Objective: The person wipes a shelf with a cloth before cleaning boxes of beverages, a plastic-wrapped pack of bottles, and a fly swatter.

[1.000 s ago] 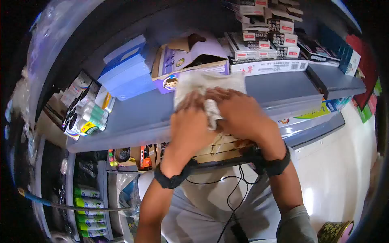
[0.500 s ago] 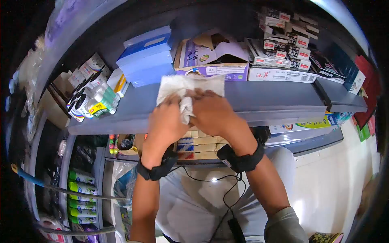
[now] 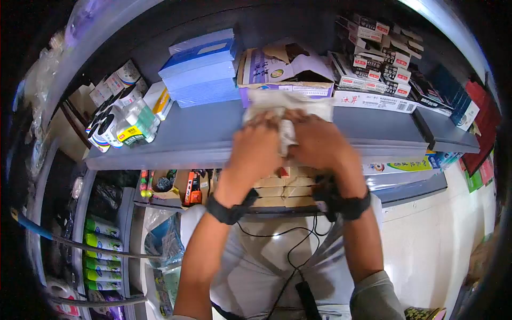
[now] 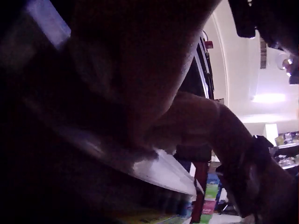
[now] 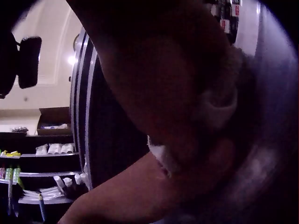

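Note:
A whitish cloth (image 3: 316,105) lies spread at the front of the grey shelf (image 3: 200,128), a fold of it bunched up between the two hands. My left hand (image 3: 258,145) grips it from the left, back of the hand upward. Close beside it, my right hand (image 3: 322,143) grips the right part of the same cloth. Both sets of fingers point toward the back of the shelf and bend over the fabric. In the dark right wrist view, a bit of the cloth (image 5: 161,153) shows between the hands. The left wrist view is mostly shadow.
Behind the cloth stand a torn purple carton (image 3: 288,69), a stack of blue boxes (image 3: 200,80) and piled small boxes (image 3: 373,64). Bottles (image 3: 137,128) stand at the left end. Below are a lower shelf with wooden-looking blocks (image 3: 296,194) and a hanging cable (image 3: 298,237).
Both hands and the cloth slid left along the shelf, then back right to before the purple carton. Both hands keep hold of the cloth. The head view has shifted as well.

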Demonstrator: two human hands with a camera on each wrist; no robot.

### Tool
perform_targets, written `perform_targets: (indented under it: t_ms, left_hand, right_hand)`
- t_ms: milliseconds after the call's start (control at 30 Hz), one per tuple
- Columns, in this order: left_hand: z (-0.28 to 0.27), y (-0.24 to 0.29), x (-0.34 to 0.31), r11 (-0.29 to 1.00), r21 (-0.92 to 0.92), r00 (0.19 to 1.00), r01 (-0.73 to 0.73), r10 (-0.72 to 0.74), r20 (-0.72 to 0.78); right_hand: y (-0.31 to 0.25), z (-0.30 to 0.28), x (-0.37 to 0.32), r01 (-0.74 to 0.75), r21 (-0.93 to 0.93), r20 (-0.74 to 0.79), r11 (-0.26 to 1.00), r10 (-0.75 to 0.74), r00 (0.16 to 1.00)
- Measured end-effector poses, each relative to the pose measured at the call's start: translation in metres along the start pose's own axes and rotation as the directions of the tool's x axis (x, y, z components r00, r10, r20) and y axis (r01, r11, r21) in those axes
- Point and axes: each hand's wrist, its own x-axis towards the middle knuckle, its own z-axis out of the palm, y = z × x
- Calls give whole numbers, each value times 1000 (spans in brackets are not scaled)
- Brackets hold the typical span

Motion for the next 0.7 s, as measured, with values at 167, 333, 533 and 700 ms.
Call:
perform_targets:
  t_ms: [167,333,533,700]
  left_hand:
    - [-26,-44,-19,978,62,977,201,-205,64]
    - [-16,-22,-18,987,95,992,126,-126,-9]
    - [18,37,10,992,95,987,-85,97,-130]
    - [29,38,11,994,5,979,-113,113,-168]
  right_hand:
    - [-37,35,37,231,56,-107,971,-224,969]
    - [-22,22,30,163,71,50,984,-167,985]
    - [37,-11,-23,42,52,16,998,-43,999]
    - [58,-2,-25,141,-12,-40,990,-141,989]
